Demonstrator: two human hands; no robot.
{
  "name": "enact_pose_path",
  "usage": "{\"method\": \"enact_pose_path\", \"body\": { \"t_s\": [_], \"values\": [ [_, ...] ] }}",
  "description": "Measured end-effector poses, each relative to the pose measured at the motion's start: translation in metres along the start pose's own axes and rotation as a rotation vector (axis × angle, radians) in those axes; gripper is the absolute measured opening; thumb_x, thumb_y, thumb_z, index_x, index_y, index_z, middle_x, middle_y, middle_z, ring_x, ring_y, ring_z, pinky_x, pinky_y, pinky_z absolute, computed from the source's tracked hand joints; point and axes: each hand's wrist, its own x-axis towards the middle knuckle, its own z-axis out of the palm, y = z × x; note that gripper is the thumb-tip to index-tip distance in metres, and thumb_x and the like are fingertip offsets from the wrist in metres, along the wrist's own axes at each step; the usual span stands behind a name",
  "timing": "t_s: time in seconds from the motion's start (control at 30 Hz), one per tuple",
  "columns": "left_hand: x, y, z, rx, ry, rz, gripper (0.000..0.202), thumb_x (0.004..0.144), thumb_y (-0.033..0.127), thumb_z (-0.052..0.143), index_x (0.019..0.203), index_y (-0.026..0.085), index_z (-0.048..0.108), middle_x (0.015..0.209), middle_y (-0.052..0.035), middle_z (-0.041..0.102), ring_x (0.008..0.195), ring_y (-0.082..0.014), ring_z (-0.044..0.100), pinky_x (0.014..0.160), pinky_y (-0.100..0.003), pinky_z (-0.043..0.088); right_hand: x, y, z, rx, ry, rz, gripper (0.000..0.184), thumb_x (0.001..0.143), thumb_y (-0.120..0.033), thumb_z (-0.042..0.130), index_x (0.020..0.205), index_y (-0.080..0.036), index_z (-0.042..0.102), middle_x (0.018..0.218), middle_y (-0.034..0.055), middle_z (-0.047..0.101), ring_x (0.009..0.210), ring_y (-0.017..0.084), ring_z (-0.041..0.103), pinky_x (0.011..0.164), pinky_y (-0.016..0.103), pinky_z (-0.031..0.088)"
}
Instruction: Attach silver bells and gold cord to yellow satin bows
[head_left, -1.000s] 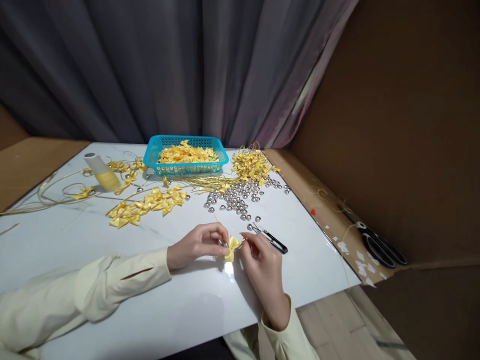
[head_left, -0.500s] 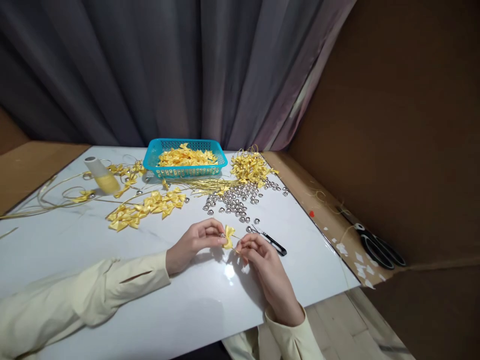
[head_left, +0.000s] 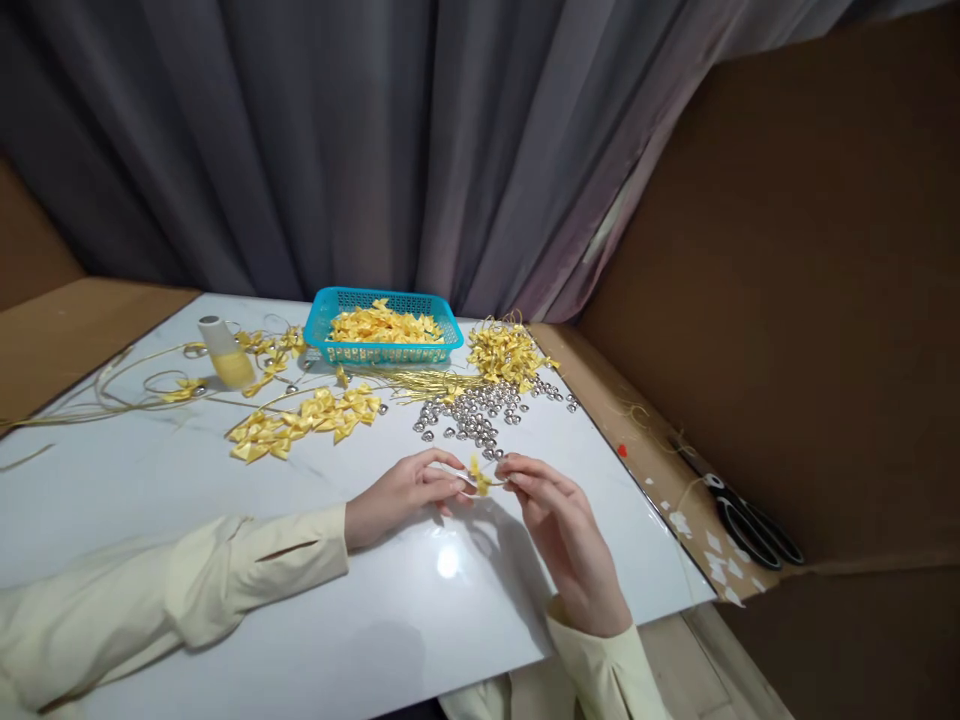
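My left hand [head_left: 409,493] and my right hand [head_left: 559,530] meet above the white table [head_left: 225,520], both pinching a small yellow ribbon bow [head_left: 478,475] on a thin cord held between them. The fingers of both hands are closed on it. Just beyond the bow lies a scatter of silver heart beads [head_left: 472,415]. Both arms wear pale yellow sleeves.
A turquoise basket [head_left: 322,318] of yellow bows stands at the back. More yellow bows [head_left: 304,420] lie left of centre, and a tangle of bows with cords [head_left: 506,352] at the right. A yellow thread spool [head_left: 223,352] stands far left. Black scissors [head_left: 742,525] rest on the brown board.
The bow has been lifted slightly and stretched on its cord between the hands. The view tilted, and my right hand now covers the small snips seen earlier.
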Motion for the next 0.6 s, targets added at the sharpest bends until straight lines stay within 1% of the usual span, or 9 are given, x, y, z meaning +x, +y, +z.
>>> {"method": "enact_pose_path", "body": {
  "t_s": [0.1,0.17,0.2,0.33,0.4,0.47,0.53,0.57,0.6],
  "values": [
    [0.001,0.001,-0.001,-0.042,0.002,-0.009,0.038,0.072,0.038,0.071,0.095,0.015,0.051,0.102,-0.0147,0.068,0.092,-0.0224,0.066,0.065,-0.028,0.048,0.019,-0.031,-0.003,-0.180,-0.058,-0.082,0.012,0.070,-0.025,0.065,0.077,-0.020,0.073,0.090,0.0076,0.071,0.084,0.023,0.062,0.079,0.037,0.049],
    [0.002,0.000,-0.002,-0.057,-0.001,-0.015,0.036,0.072,0.038,0.070,0.092,0.014,0.051,0.101,-0.0151,0.068,0.089,-0.0213,0.067,0.064,-0.026,0.048,0.042,-0.053,-0.007,-0.371,-0.065,-0.159,0.017,0.072,-0.025,0.063,0.083,-0.018,0.073,0.087,0.0081,0.071,0.079,0.021,0.063,0.074,0.035,0.050],
    [0.003,0.000,-0.003,-0.049,-0.005,-0.015,0.035,0.073,0.038,0.068,0.091,0.014,0.051,0.100,-0.0152,0.068,0.087,-0.0206,0.067,0.063,-0.026,0.048,0.057,-0.062,-0.009,-0.476,-0.070,-0.181,0.019,0.074,-0.025,0.060,0.085,-0.017,0.072,0.088,0.0084,0.071,0.077,0.020,0.063,0.073,0.034,0.050],
    [0.007,-0.004,-0.005,0.059,-0.049,0.020,0.025,0.078,0.036,0.058,0.087,0.014,0.049,0.094,-0.0152,0.068,0.079,-0.0197,0.068,0.059,-0.026,0.049,0.134,-0.088,-0.014,-0.636,-0.048,-0.211,0.020,0.080,-0.019,0.052,0.082,-0.012,0.070,0.090,0.0106,0.071,0.078,0.018,0.065,0.072,0.030,0.050],
    [0.008,-0.007,-0.005,0.109,-0.075,0.049,0.020,0.079,0.032,0.053,0.085,0.014,0.048,0.088,-0.0140,0.069,0.075,-0.0199,0.068,0.057,-0.028,0.049,0.171,-0.092,-0.010,-0.742,-0.037,-0.223,0.021,0.084,-0.017,0.048,0.085,-0.009,0.068,0.087,0.0105,0.070,0.080,0.018,0.065,0.073,0.030,0.050],
    [0.006,-0.011,-0.005,0.171,-0.097,0.090,0.015,0.079,0.028,0.051,0.082,0.014,0.050,0.081,-0.0114,0.068,0.070,-0.0198,0.067,0.055,-0.028,0.048,0.198,-0.090,-0.002,-0.872,-0.048,-0.221,0.019,0.087,-0.020,0.052,0.086,-0.008,0.066,0.085,0.0084,0.068,0.080,0.019,0.064,0.073,0.031,0.051],
    [0.000,-0.015,-0.005,0.264,-0.118,0.155,0.007,0.075,0.021,0.054,0.077,0.015,0.054,0.074,-0.0070,0.067,0.069,-0.0185,0.064,0.060,-0.029,0.047,0.212,-0.082,0.009,-1.007,-0.079,-0.235,0.019,0.088,-0.026,0.057,0.094,-0.010,0.064,0.094,0.0057,0.065,0.085,0.019,0.063,0.074,0.034,0.052],
    [-0.003,-0.017,-0.005,0.320,-0.142,0.199,0.004,0.073,0.017,0.056,0.076,0.016,0.056,0.073,-0.0057,0.067,0.071,-0.0183,0.063,0.066,-0.030,0.047,0.214,-0.076,0.014,-1.069,-0.107,-0.249,0.020,0.088,-0.028,0.057,0.098,-0.011,0.062,0.100,0.0057,0.064,0.087,0.019,0.062,0.075,0.035,0.052],
    [-0.006,-0.020,-0.004,0.441,-0.191,0.301,0.007,0.072,0.014,0.056,0.078,0.016,0.058,0.076,-0.0061,0.068,0.074,-0.0189,0.062,0.071,-0.032,0.046,0.213,-0.068,0.020,-1.126,-0.147,-0.265,0.021,0.089,-0.029,0.056,0.101,-0.013,0.061,0.104,0.0060,0.062,0.089,0.018,0.061,0.077,0.035,0.051]
  ]
}}
